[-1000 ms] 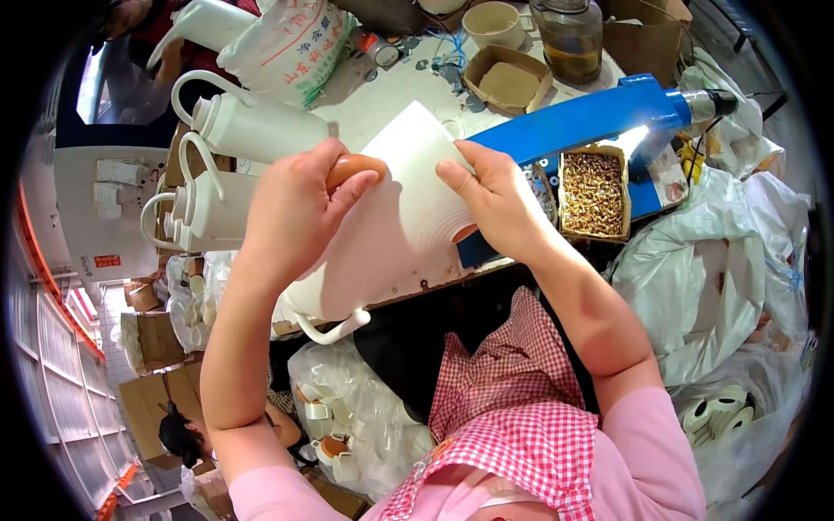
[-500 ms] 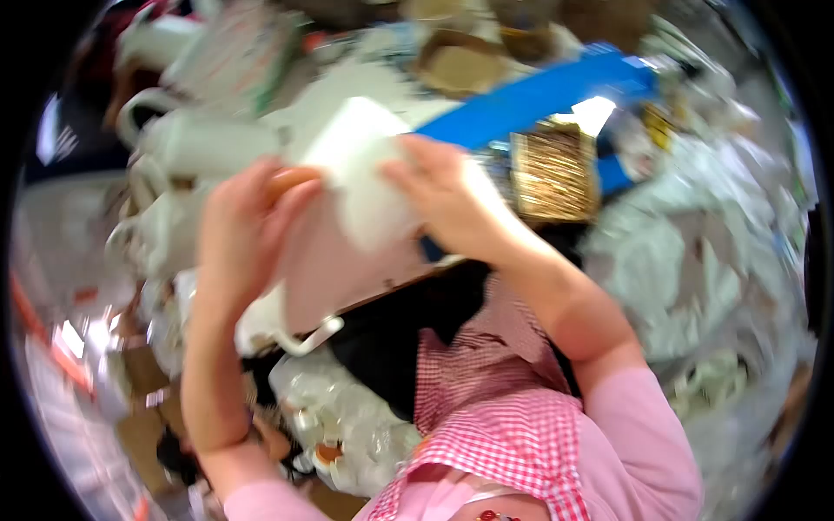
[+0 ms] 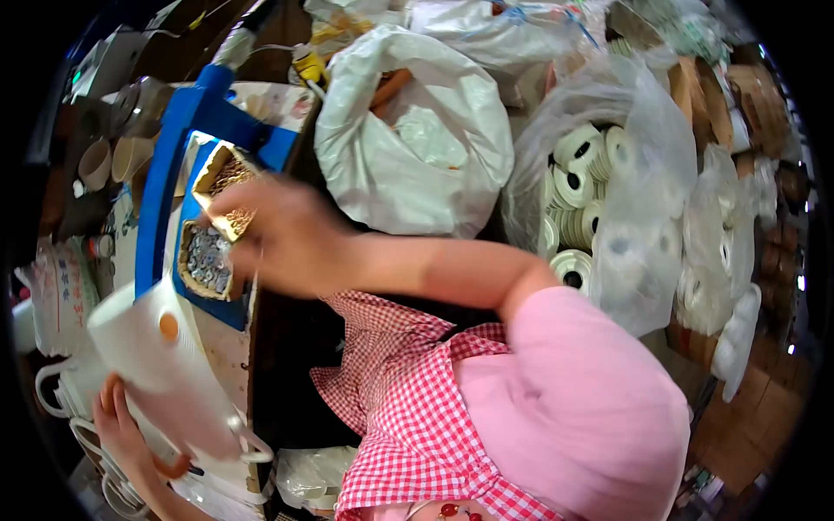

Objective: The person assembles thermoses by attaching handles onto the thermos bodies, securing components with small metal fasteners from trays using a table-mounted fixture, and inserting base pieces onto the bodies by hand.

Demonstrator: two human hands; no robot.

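Bench: carries the pot, the blue machine and the trays; its bare near edge runs beside a dark gap, with the checked apron on the far side of that gap.
White sack: mouth open, beyond the machine's end; the sack leaves little room past the right forearm.
Clear bag: white discs show inside the bag, well apart from both hands.
Blue machine: the long arm of the blue machine lies along the trays and bounds the space on that side.
White pot: tilted over the bench, the white pot has its wide end near the machine and its other end towards the bench edge.
Right hand: over the trays and blurred, the right hand has its fingers slightly apart at the tray rims; whether they hold anything, I cannot tell.
Left hand: the fingers of the left hand are closed against the pot's side; other white pots crowd close by, so room there looks tight.
Trays: gold-coloured bits in the upper tray, grey ones in the lower tray, side by side.
Curved white handle: it seems joined to the pot, so that part looks done; the handle juts past the bench edge.
Orange-brown spot: on the pot's wall, the spot may be a hole or a piece; no metal bit shows there, and what is left cannot be told.
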